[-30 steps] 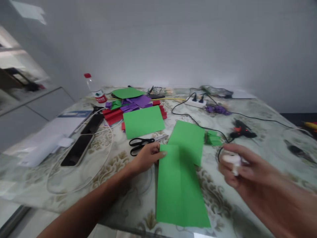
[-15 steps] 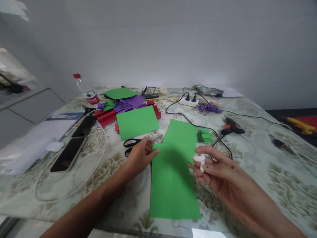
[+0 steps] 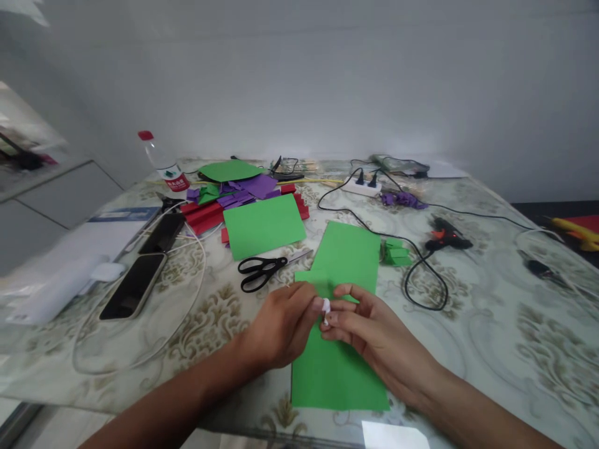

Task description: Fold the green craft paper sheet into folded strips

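"Where do you have that small, glossy white plastic earbud (image 3: 326, 305)?"

"Over the long green paper sheet (image 3: 334, 380), pinched by the fingertips of your left hand (image 3: 283, 324) and right hand (image 3: 374, 337), close together, probably because so small a piece needs steadying from both sides."

"And your black-handled metal scissors (image 3: 262, 269)?"

"Flat on the table (image 3: 224, 374) beyond your left hand, likely for easy reach."

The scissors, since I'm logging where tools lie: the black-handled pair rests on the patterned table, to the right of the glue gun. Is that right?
Not quite: the head view shows the scissors to the left of the glue gun, not the right. They are black-handled and rest on the patterned table, as you say.
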{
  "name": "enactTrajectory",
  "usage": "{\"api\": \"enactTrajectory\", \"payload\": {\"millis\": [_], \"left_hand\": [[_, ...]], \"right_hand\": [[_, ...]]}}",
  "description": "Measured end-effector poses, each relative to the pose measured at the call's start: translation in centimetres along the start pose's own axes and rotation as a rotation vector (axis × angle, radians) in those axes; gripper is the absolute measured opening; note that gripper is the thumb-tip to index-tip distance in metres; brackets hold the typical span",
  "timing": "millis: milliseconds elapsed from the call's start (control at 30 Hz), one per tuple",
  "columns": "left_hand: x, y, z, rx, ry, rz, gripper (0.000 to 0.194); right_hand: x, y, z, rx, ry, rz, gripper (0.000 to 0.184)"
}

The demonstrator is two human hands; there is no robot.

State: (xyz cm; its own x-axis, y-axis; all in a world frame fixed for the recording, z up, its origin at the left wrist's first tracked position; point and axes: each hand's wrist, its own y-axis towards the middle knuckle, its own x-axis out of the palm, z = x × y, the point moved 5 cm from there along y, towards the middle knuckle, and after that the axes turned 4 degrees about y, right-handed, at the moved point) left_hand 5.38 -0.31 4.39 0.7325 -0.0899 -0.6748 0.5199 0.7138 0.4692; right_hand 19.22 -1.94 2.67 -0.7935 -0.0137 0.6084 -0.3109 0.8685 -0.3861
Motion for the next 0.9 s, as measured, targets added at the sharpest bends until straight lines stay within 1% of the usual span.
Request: {"api": "enactTrajectory", "payload": {"millis": [133, 267, 333, 367, 500, 633, 700, 800, 900], "left_hand": [[0.1, 0.0, -0.8, -0.253, -0.286, -0.012, 0.036], [1.3, -0.1, -1.8, -0.515, -0.636, -0.040, 0.046], [1.9, -0.2, -2.3, -0.584, -0.747, -0.059, 0.048], [2.1, -0.2, -2.6, -0.594, -0.768, -0.058, 0.048], [1.7, 0.1, -3.7, -0.536, -0.732, 0.010, 0.045], [1.0, 0.4, -3.8, -0.449, -0.697, 0.067, 0.033], [0.7, 0.4, -3.6, -0.426, -0.704, 0.104, 0.025], [0.1, 0.1, -3.1, -0.360, -0.662, 0.148, 0.016], [-0.2, 0.2, -1.9, -0.196, -0.534, 0.107, 0.024]], "right_hand": [[0.0, 0.5, -0.1, -0.026, -0.069, 0.004, 0.044], [-0.1, 0.9, -0.2, -0.105, -0.137, -0.003, 0.045], [-0.3, 0.9, -0.3, -0.125, -0.159, -0.015, 0.047], [-0.3, 0.8, -0.3, -0.131, -0.166, -0.017, 0.047], [-0.4, 0.1, -0.8, -0.128, -0.170, 0.010, 0.046], [-0.2, -0.6, -1.2, -0.083, -0.109, 0.028, 0.046], [-0.1, -0.8, -1.2, -0.038, -0.044, -0.014, 0.045], [0.1, -0.9, -0.9, 0.041, 0.080, -0.128, 0.044], [0.2, -0.8, -0.4, 0.110, 0.184, -0.216, 0.044]]}}
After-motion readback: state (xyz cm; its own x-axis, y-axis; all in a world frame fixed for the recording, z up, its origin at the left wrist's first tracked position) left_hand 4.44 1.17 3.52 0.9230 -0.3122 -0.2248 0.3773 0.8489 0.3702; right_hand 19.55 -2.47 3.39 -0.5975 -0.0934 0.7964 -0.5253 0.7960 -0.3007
